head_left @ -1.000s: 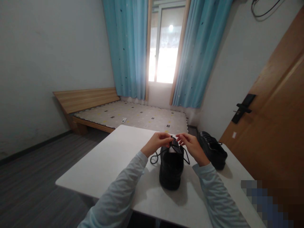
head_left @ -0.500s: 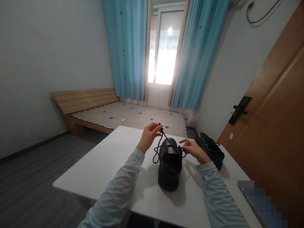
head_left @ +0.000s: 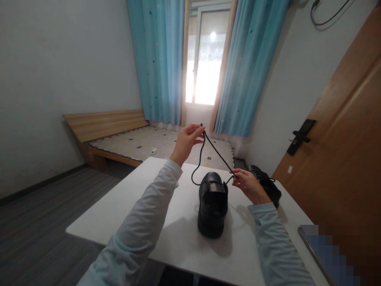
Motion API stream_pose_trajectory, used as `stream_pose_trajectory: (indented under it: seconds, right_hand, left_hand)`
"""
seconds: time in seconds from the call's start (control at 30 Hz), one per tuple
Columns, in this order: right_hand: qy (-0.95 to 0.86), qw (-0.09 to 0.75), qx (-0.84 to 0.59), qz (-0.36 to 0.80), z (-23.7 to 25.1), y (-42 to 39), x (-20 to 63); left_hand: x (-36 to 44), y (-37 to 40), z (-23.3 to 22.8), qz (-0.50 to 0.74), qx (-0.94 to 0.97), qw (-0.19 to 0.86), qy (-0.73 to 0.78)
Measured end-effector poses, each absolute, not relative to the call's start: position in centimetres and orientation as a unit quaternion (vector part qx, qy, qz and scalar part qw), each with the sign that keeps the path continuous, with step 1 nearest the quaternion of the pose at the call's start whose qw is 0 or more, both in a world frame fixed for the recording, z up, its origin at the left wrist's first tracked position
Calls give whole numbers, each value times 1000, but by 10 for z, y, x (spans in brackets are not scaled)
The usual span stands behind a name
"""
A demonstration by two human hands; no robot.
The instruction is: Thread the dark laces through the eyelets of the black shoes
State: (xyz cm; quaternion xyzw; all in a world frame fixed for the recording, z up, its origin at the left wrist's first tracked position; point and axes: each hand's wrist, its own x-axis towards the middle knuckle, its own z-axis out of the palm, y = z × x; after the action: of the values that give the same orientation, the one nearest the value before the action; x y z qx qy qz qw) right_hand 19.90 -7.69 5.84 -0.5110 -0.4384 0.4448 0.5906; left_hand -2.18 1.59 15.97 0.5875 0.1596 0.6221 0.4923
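Note:
A black shoe (head_left: 212, 214) stands upright on the white table, its heel towards me. My left hand (head_left: 189, 139) is raised above and beyond the shoe, pinching the black shoelace (head_left: 218, 149) near its ends. From that pinch one strand hangs in a curve to the shoe's left side. Another runs taut down to my right hand (head_left: 245, 183), which is closed on the lace just right of the shoe's opening. A second black shoe (head_left: 264, 184) lies behind my right hand, partly hidden by it.
The white table (head_left: 119, 210) carries both shoes. At its right edge is a flat, dark-edged object (head_left: 315, 254), partly pixelated. Beyond the table stands a bed (head_left: 166, 143) with a small white remote (head_left: 153, 151) on it. A wooden door (head_left: 342, 159) is at the right.
My left hand has risen, drawing the lace up and straightening it. My right hand, loosely spread beside the shoe before, has moved slightly right and closed on the lace.

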Motion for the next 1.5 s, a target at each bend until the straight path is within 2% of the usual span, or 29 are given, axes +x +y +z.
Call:
stream_pose_trajectory:
  seconds: [0.33,0.63,1.13,1.5]
  right_hand:
    - [-486,564,-537,397,50,-72,202]
    - [-603,469,-547,342,47,-72,198]
    - [-560,578,-531,266,38,-64,202]
    - [-532,599,-517,301,45,-70,189]
  left_hand:
    - [-2,6,217,614,673,379,163]
    - [13,22,237,610,697,345,152]
    - [20,4,260,550,765,286,178]
    - [19,-1,268,520,784,268,207]
